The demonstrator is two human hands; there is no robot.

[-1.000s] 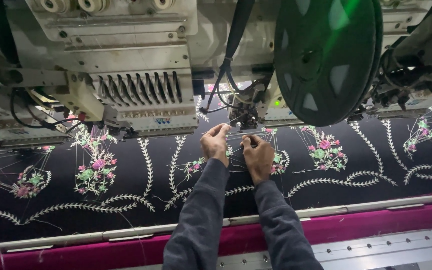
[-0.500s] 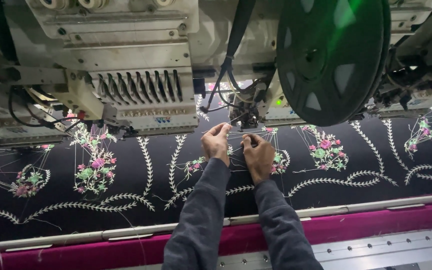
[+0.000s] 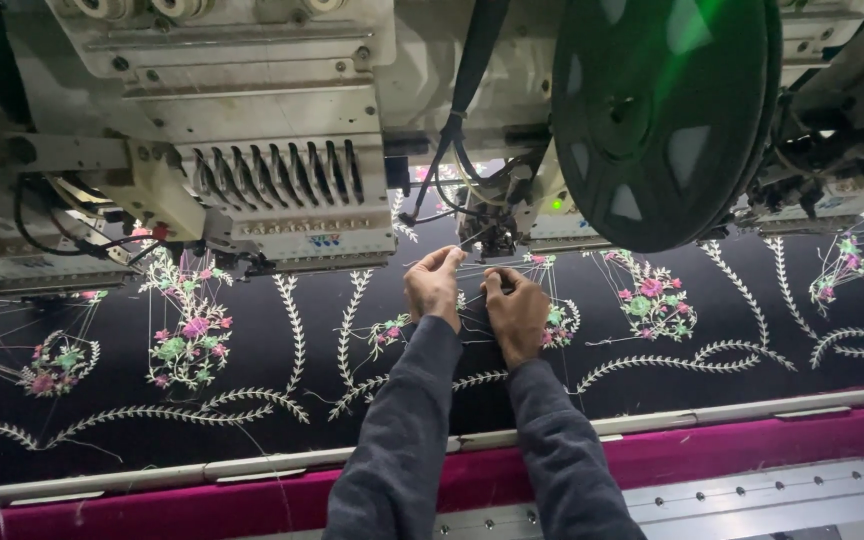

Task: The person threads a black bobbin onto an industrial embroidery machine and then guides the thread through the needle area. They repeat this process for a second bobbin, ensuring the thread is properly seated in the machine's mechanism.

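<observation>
The left hand point(image 3: 434, 288) reaches forward over the black cloth point(image 3: 512, 400), fingers curled together, thumb and fingertips pinching thin pale threads point(image 3: 472, 262) just under the needle head point(image 3: 497, 235). The right hand point(image 3: 517, 315) sits just beside it, knuckles up, fingers bent and drawn in, pinching the same bundle of threads a little lower; what lies inside its grip is hidden. The 2 hands are close but not touching. Both sleeves point(image 3: 402, 440) are grey.

The threads run from the fingers up to the needle head and fan out over the cloth. Under and beside the hands lies a floral motif point(image 3: 558, 318), pink and green with white vines; more like it sit to the left point(image 3: 190, 335) and right point(image 3: 652, 300).

Above, a grey embroidery head point(image 3: 282, 190) with a row of slots stands left of the hands. A large dark reel point(image 3: 667, 110), lit green, hangs to the right. Black cables point(image 3: 457, 130) drop to the needle head. Nearer the person, a pale frame bar point(image 3: 252, 462) edges the cloth, then a magenta strip point(image 3: 752, 445).
</observation>
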